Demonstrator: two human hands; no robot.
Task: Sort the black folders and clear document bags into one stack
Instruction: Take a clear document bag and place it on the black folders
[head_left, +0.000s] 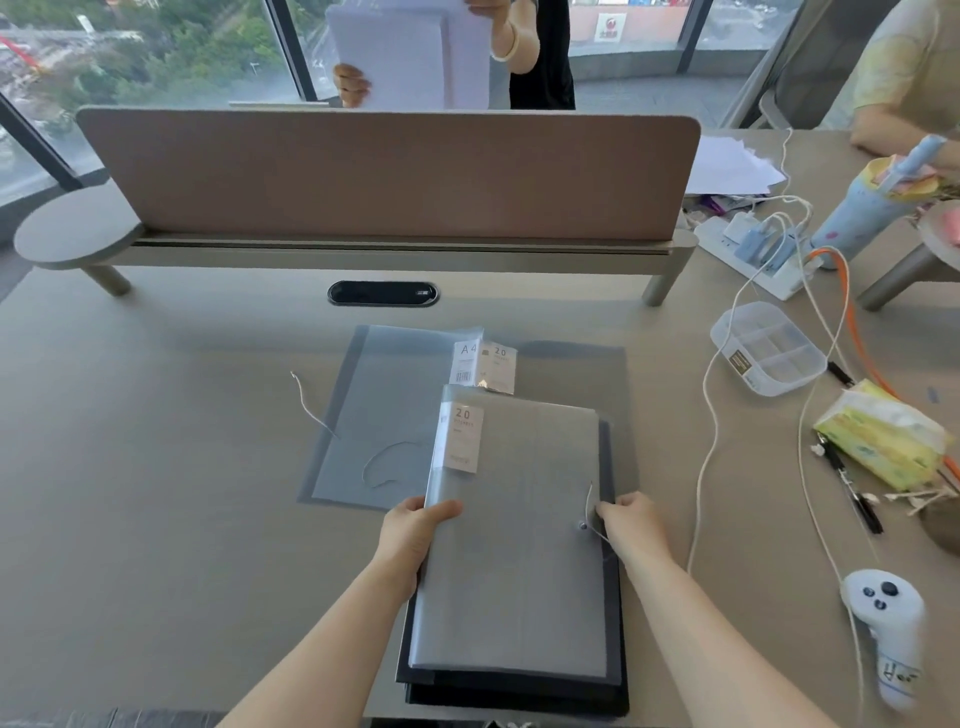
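1. While both hands work at the near edge of the table (156, 415), a stack (514, 571) of black folders and clear document bags lies directly in front of the person.
2. The left hand (410, 535) grasps the left edge of the top clear bag (519, 545), thumb on top and fingers curled under it.
3. The right hand (631, 525) pinches the right edge of the same bag, beside its button and string fastener (584, 526).
4. The top bag carries a white label (462, 439) marked "20" near its far left corner.
5. Black folders (519, 691) show beneath the bag along the near and right edges of the stack.
6. Further clear bags (384, 415) lie flat on the table beyond and to the left of the stack, partly overlapped by it; 2 labels, "A4" and "20", show at their far edge.
7. To the right sit a clear plastic box (769, 348), a tissue pack (883, 441), pens (852, 488), a white controller (888, 634) and a power strip (753, 249) with cables.
8. A brown divider panel (389, 176) stands across the far side of the table.
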